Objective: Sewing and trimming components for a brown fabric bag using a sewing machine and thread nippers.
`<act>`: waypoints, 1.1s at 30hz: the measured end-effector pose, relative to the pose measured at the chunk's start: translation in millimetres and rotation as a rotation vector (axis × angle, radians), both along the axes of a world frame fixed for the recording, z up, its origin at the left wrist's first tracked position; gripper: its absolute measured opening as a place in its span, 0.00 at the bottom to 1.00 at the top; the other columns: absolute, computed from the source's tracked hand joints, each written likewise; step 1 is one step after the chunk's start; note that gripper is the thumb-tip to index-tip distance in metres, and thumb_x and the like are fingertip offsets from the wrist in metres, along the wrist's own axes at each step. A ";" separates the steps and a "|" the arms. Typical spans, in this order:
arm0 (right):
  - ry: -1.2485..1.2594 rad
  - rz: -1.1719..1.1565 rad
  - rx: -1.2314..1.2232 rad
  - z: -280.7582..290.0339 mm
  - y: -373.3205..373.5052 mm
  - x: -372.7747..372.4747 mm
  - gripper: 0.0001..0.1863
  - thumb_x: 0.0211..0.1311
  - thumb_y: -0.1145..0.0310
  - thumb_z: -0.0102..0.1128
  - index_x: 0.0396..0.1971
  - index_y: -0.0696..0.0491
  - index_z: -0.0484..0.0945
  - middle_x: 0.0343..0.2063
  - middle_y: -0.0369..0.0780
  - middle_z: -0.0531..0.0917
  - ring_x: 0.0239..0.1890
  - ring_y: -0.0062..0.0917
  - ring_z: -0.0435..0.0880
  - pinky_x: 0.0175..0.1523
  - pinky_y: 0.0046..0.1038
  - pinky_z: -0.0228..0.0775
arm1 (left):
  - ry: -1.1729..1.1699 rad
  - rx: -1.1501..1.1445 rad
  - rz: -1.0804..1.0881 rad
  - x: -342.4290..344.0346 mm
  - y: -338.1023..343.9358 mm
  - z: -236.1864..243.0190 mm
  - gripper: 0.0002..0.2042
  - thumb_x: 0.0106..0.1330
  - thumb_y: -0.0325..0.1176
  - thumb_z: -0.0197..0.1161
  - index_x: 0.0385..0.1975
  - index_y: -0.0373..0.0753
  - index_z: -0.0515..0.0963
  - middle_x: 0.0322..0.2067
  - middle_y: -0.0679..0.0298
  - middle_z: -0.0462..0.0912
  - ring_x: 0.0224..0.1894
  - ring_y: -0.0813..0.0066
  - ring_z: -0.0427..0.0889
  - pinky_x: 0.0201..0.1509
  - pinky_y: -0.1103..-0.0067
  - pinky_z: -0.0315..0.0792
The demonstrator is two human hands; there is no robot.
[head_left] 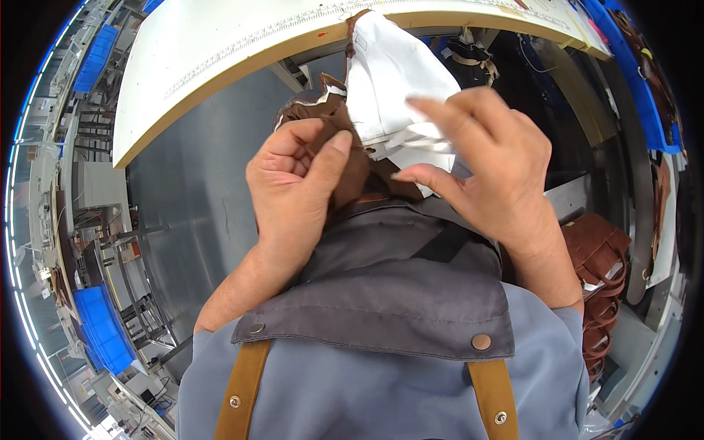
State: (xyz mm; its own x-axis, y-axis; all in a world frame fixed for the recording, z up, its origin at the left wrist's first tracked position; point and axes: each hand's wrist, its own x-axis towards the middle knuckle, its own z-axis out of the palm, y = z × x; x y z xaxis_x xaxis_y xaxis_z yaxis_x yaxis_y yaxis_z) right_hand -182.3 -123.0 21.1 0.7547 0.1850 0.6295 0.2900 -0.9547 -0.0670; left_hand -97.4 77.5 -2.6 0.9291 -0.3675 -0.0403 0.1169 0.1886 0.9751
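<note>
A brown leather-like piece with a white lining (396, 77) hangs from the table edge down toward my lap. Its brown part (350, 172) is bunched below and to the left of the lining. My left hand (293, 172) is closed, thumb against fingers, at the upper edge of the brown part and pinching it. To the right, my right hand (491, 150) is raised with thumb and forefinger spread apart and nothing between them. Its fingertips are smeared by motion in front of the white lining. Loose white folds show between the two hands.
A white worktable (242, 51) with a printed ruler scale curves across the far side. Brown strapped pieces (598, 257) are stacked at the right. Blue bins (103, 326) stand at the left, and another blue bin (634, 81) at the far right. I wear a dark apron (381, 308).
</note>
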 end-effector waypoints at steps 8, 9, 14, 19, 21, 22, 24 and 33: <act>0.174 0.041 0.137 -0.6 -3.7 11.9 0.23 0.46 0.63 0.74 0.46 0.47 0.84 0.44 0.31 0.84 0.27 0.25 0.83 0.32 0.28 0.72 | -0.260 -0.170 0.139 44.6 66.5 3.1 0.12 0.71 0.28 0.63 0.52 0.35 0.78 0.49 0.61 0.84 0.50 0.74 0.83 0.57 0.77 0.76; 0.125 0.063 0.046 -4.4 -6.2 13.4 0.19 0.44 0.66 0.72 0.41 0.47 0.85 0.40 0.30 0.85 0.27 0.24 0.83 0.31 0.27 0.71 | -0.288 -0.167 0.134 50.7 80.1 7.2 0.12 0.72 0.28 0.62 0.53 0.35 0.77 0.49 0.60 0.84 0.51 0.73 0.83 0.58 0.76 0.76; 0.035 0.107 0.021 4.0 -5.6 19.9 0.13 0.41 0.75 0.66 0.32 0.47 0.85 0.29 0.28 0.86 0.24 0.22 0.81 0.29 0.27 0.68 | -0.391 -0.149 0.408 71.1 136.4 13.8 0.13 0.76 0.31 0.57 0.56 0.34 0.75 0.49 0.59 0.84 0.51 0.70 0.83 0.58 0.76 0.76; -0.045 0.101 0.100 31.2 -11.2 15.5 0.19 0.36 0.83 0.61 0.32 0.49 0.85 0.26 0.34 0.86 0.25 0.26 0.82 0.28 0.27 0.65 | -0.560 0.212 0.726 57.7 172.6 25.8 0.06 0.76 0.31 0.57 0.37 0.36 0.76 0.31 0.67 0.79 0.34 0.82 0.76 0.39 0.86 0.69; -0.101 0.107 0.102 51.4 -12.4 16.1 0.20 0.36 0.84 0.58 0.34 0.53 0.85 0.26 0.38 0.84 0.27 0.30 0.83 0.31 0.27 0.70 | -0.789 0.393 0.581 45.5 162.7 26.7 0.09 0.71 0.35 0.63 0.37 0.35 0.79 0.29 0.65 0.81 0.31 0.81 0.78 0.36 0.83 0.70; -0.124 0.085 0.109 60.5 -14.4 14.7 0.20 0.36 0.84 0.58 0.34 0.54 0.85 0.26 0.39 0.84 0.28 0.31 0.83 0.32 0.27 0.72 | -1.007 0.575 0.406 41.1 153.9 25.1 0.13 0.67 0.39 0.70 0.36 0.34 0.82 0.27 0.62 0.83 0.28 0.79 0.79 0.33 0.81 0.71; -0.178 0.026 0.118 89.7 -6.9 19.0 0.19 0.39 0.83 0.58 0.35 0.55 0.85 0.27 0.42 0.83 0.28 0.33 0.83 0.35 0.26 0.73 | -0.833 0.753 0.147 11.9 126.2 29.1 0.20 0.58 0.48 0.74 0.36 0.35 0.83 0.22 0.59 0.82 0.25 0.72 0.82 0.32 0.77 0.74; -0.402 0.107 -0.208 170.4 76.7 82.9 0.05 0.51 0.68 0.64 0.25 0.53 0.82 0.22 0.43 0.83 0.28 0.39 0.85 0.33 0.34 0.76 | -0.479 0.527 -0.365 -21.8 94.5 39.9 0.47 0.52 0.65 0.71 0.57 0.25 0.70 0.27 0.51 0.83 0.34 0.61 0.87 0.41 0.71 0.78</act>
State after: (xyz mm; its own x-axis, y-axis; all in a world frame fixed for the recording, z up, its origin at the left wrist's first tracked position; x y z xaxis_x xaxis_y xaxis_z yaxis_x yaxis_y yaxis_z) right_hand -99.4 -46.3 191.5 0.4280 0.4023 0.8093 0.3517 -0.8990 0.2610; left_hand -119.2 172.0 37.4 0.7142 -0.6954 0.0797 -0.3714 -0.2800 0.8852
